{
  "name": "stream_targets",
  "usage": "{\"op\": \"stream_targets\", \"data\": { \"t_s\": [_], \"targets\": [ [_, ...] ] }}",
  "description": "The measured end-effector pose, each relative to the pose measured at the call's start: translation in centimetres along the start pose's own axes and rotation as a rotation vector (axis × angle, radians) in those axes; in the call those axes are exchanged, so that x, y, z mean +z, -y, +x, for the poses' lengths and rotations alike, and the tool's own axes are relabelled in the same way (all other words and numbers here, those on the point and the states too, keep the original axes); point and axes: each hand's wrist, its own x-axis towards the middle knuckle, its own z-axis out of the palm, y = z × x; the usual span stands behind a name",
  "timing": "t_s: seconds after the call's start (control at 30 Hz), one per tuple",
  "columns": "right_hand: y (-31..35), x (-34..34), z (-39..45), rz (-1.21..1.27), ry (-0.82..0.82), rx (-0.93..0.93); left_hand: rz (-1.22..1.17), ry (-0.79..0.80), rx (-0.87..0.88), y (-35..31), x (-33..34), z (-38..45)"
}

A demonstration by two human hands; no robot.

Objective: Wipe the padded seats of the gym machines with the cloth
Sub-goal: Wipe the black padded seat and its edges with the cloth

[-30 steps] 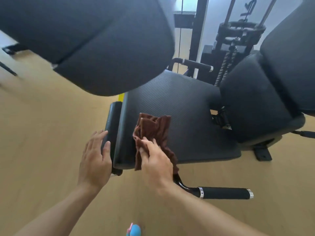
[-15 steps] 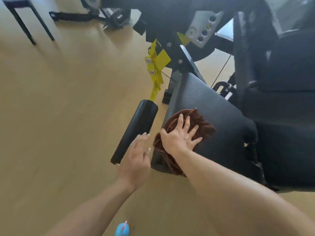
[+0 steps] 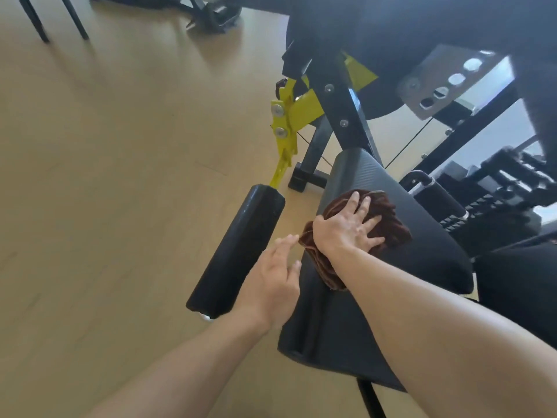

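Pale wood flooring (image 3: 105, 176) is seen around a black gym machine, where a brown cloth (image 3: 388, 218) is pressed onto the padded seat (image 3: 422, 254) under the spread fingers of the right hand (image 3: 346, 227). The left hand (image 3: 271, 285) is held loosely open just beside it, next to a foam roller (image 3: 238, 254). Soft and light, the cloth is likely best pinned flat under the palm.

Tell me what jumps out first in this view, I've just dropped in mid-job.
The right hand presses a brown cloth flat on the dark padded seat, centre frame. The left hand hovers open beside the seat's near edge, next to a black roller pad on a bright yellow bracket.
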Motion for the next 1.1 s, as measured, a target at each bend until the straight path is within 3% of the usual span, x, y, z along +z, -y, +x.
{"op": "stream_targets", "data": {
  "t_s": [0.3, 0.67, 0.83, 1.1],
  "targets": [
    [1.3, 0.0, 5.9, -0.084, -0.016, -0.152, -0.074, 0.072, 0.035, -0.6, -0.6, 7.7],
    [4.1, -0.8, 10.7, -0.281, 0.015, -0.300, -0.007, 0.159, 0.055, 4.9, -1.7, 8.3],
    [2.2, -1.0, 4.9, -0.242, 0.040, -0.340, -0.021, 0.190, 0.065, 4.9, -2.4, 7.7],
    [-0.2, -0.9, -13.3, -0.083, 0.147, -0.072, -0.062, 0.331, 0.096, 2.9, -4.3, 4.9]
  ]
}}
